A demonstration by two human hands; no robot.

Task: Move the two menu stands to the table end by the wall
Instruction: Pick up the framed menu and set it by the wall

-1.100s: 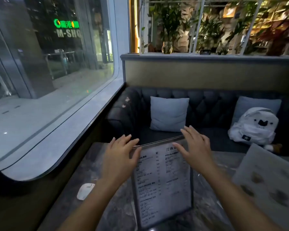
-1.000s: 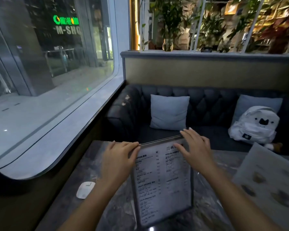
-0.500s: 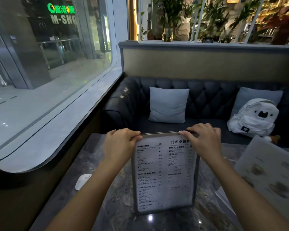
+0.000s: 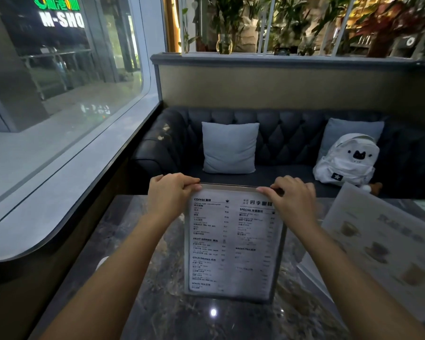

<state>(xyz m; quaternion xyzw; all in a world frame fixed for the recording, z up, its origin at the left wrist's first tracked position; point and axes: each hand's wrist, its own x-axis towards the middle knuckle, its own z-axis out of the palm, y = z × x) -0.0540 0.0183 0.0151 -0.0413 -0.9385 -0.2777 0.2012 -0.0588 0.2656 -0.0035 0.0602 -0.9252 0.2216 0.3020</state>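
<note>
A framed drinks menu stand (image 4: 232, 244) stands in the middle of the dark marble table (image 4: 142, 303), its printed face toward me. My left hand (image 4: 168, 192) grips its top left corner and my right hand (image 4: 292, 196) grips its top right corner. Whether its base touches the table I cannot tell. A second menu stand (image 4: 388, 246) with pictures of cups leans at the right side of the table, apart from both hands.
A small white object (image 4: 101, 262) lies on the table's left part, partly behind my left arm. Beyond the table is a dark tufted sofa (image 4: 287, 133) with two grey cushions and a white backpack (image 4: 346, 160). A window wall (image 4: 59, 148) runs along the left.
Both hands went from hovering open over the menu stand's top edge to gripping its top corners. The stand now faces me more upright than before.
</note>
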